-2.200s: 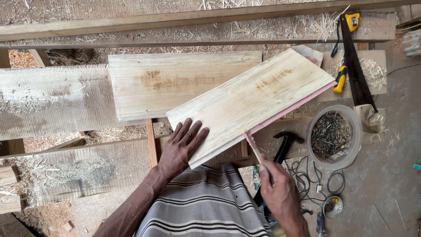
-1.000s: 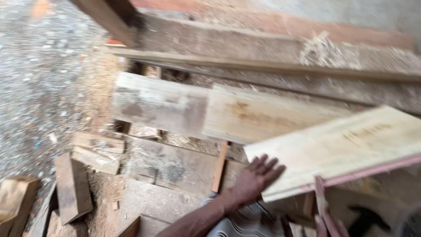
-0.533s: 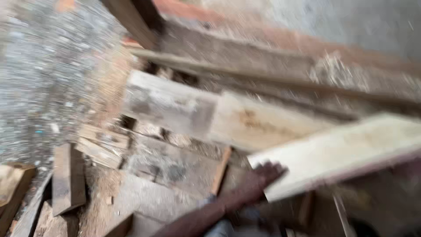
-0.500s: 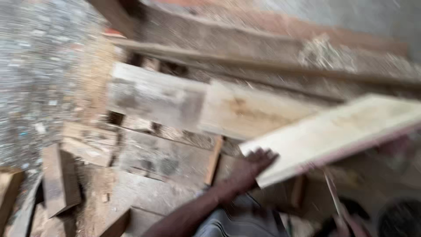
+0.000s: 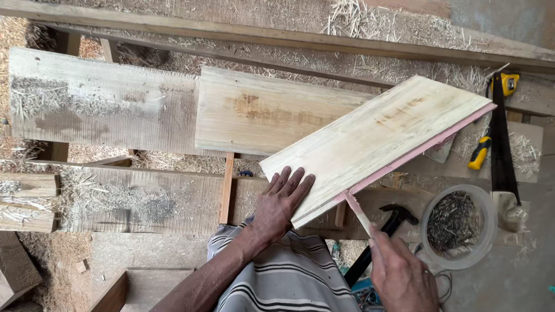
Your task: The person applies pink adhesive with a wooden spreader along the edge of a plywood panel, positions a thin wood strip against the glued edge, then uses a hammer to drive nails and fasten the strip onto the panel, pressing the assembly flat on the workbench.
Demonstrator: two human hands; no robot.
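Note:
A pale planed board lies tilted across the workbench, its near long edge coated pink. My left hand rests flat on the board's near left corner, fingers spread. My right hand grips a thin wooden stick whose pink-smeared tip touches the board's pink edge. A second pale board lies flat under the tilted one, beside a grey rough plank.
A clear bowl of nails and a black hammer sit at the right. A yellow-handled tool, a tape measure and a black saw blade lie beyond. Wood shavings cover the bench; scrap blocks lie at the left.
The view swung left toward the floor and scrap wood, then came back over the bench. My left hand stays on the board's corner and my right hand still holds the stick at the pink edge.

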